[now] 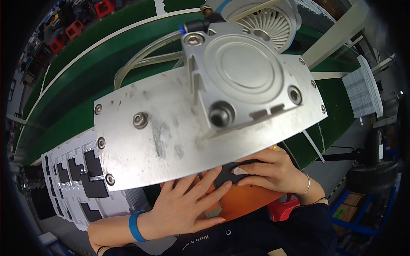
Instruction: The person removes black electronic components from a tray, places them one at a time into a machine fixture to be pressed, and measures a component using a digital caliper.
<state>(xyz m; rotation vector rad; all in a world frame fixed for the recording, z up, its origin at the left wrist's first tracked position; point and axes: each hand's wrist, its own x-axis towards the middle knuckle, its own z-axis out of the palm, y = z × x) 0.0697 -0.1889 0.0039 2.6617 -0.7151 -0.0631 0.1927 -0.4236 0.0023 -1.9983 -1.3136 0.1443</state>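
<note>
Silver plate leaves narrow room under its near edge; there, right hand touches black piece, left hand spreads beside it. Clamped or not, I cannot tell.

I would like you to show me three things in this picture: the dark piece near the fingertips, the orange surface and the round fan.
Dark piece (224, 173): head view, on its uncovered dark face.
Orange surface (253, 200): head view, on its bare part.
Round fan (274, 29): head view, on its slatted grille.
</note>
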